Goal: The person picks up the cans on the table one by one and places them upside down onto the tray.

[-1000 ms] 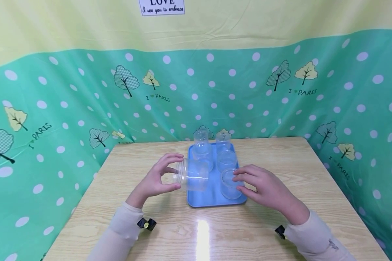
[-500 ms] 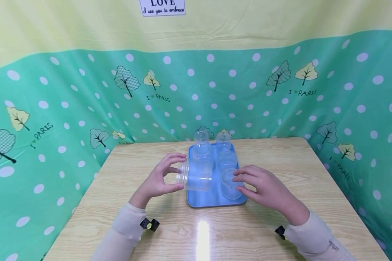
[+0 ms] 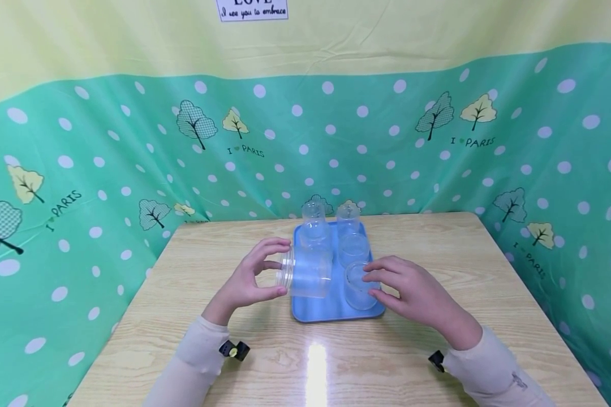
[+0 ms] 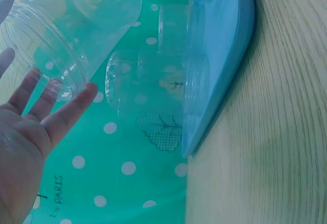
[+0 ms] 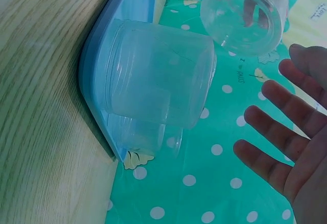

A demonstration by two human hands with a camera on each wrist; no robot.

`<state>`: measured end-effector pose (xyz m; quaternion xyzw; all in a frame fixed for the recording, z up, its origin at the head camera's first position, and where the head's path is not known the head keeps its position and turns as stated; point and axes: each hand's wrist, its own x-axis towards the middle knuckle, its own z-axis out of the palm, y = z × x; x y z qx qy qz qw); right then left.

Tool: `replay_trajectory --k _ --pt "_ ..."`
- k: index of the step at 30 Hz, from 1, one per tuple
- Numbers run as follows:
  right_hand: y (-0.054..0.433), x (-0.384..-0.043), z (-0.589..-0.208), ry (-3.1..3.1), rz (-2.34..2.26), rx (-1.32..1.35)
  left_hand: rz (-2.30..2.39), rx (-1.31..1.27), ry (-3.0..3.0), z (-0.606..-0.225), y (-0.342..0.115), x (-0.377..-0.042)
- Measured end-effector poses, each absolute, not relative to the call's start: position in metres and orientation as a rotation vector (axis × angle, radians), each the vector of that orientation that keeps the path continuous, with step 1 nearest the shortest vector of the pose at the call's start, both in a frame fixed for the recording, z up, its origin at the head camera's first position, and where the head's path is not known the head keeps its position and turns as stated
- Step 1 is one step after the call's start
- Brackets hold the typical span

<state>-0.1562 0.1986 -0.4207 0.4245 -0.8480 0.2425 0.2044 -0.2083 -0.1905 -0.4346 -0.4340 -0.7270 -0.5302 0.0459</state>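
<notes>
My left hand (image 3: 249, 277) grips a clear plastic jar (image 3: 310, 274) by its ridged mouth, fingers above and thumb below. The jar lies sideways in the air over the front left of a blue tray (image 3: 315, 311), its base pointing right. In the left wrist view the fingertips (image 4: 84, 97) press around the jar's rim. My right hand (image 3: 412, 288) is beside another clear jar (image 3: 356, 294) at the tray's front right corner. The right wrist view shows its fingers (image 5: 286, 137) spread, apart from that jar, which stands mouth down.
Several more clear jars stand on the tray, among them a middle right jar (image 3: 353, 249) and two smaller ones (image 3: 313, 212) at the back. Beneath is a wooden table (image 3: 224, 367). A green dotted curtain (image 3: 305, 135) hangs behind and on both sides.
My left hand has shifted slightly to the right with the jar during the first half second, then stayed still. The right hand and the jars on the tray have not moved.
</notes>
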Motion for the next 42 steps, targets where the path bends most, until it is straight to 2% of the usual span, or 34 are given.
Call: replay_trajectory --k 42 --pt "0.180 -0.154 -0.422 -2.360 0.764 1.102 -1.694 -1.383 -2.082 -0.433 -0.177 -0.201"
